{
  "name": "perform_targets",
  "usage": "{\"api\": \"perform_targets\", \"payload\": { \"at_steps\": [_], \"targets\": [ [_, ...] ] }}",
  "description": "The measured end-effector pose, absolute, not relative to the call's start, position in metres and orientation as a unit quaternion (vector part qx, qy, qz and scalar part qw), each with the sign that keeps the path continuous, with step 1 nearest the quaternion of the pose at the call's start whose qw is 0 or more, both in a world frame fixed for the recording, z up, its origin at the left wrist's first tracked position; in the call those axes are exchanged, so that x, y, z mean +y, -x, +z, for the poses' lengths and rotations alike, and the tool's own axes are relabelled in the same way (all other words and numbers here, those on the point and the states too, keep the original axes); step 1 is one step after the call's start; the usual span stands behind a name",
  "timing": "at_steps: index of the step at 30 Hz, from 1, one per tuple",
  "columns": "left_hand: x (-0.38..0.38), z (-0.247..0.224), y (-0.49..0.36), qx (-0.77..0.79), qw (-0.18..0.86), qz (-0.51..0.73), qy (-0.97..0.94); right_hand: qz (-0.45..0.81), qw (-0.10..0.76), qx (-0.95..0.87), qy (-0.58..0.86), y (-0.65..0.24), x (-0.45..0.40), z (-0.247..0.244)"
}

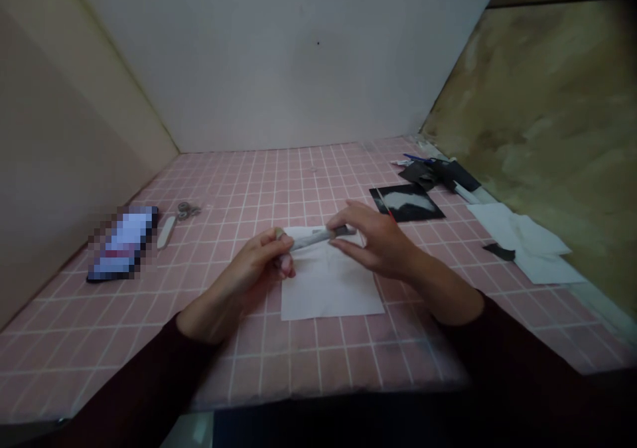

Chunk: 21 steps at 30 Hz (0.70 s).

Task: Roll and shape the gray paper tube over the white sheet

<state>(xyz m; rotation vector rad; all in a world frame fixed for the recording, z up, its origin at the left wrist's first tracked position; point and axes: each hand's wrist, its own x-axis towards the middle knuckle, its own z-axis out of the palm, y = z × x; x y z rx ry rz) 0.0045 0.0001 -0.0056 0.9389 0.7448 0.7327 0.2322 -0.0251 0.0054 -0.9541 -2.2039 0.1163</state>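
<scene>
A slim, pale grey stick-like piece [311, 239] is held slantwise between my two hands, above a sheet of white paper [331, 292]. My left hand [266, 252] is closed around its left end. At the other end, the fingers and thumb of my right hand [373, 235] pinch it from above and below. Between these fingers the end looks darker grey; whether that is a separate wrap cannot be made out. Behind my right hand lies a black sheet [432, 210] with whitish powder on it, and a thin red stick [385, 206] rests across it.
On the left lie a phone [124, 242], a white file-like strip [166, 233] and small metal scissors [185, 210]. Dark scraps [423, 174], folded white paper [527, 242] and a small black piece [499, 252] lie along the right wall. Pink checked cloth [239, 186] covers the table.
</scene>
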Motion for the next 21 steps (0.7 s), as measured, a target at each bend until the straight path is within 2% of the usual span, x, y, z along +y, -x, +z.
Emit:
{"api": "perform_targets", "payload": {
  "at_steps": [4,10,13,17,21],
  "targets": [
    [-0.001,-0.007,-0.005,0.34,0.784,0.297,-0.426,0.013,0.318,-0.883,0.346,-0.225,-0.027,0.002],
    [0.0,-0.006,-0.003,0.345,0.757,0.322,-0.452,0.008,0.32,-0.858,0.401,-0.229,-0.027,0.005],
    [-0.001,-0.009,-0.005,0.339,0.752,0.287,-0.487,-0.004,0.28,-0.889,0.362,-0.223,-0.029,0.004],
    [-0.002,-0.007,-0.004,0.326,0.676,0.336,-0.569,0.168,0.342,-0.834,0.4,-0.235,-0.025,0.008],
    [-0.004,-0.005,-0.001,0.284,0.593,0.358,-0.663,0.339,0.353,-0.769,0.412,-0.244,-0.023,0.015]
  ]
}}
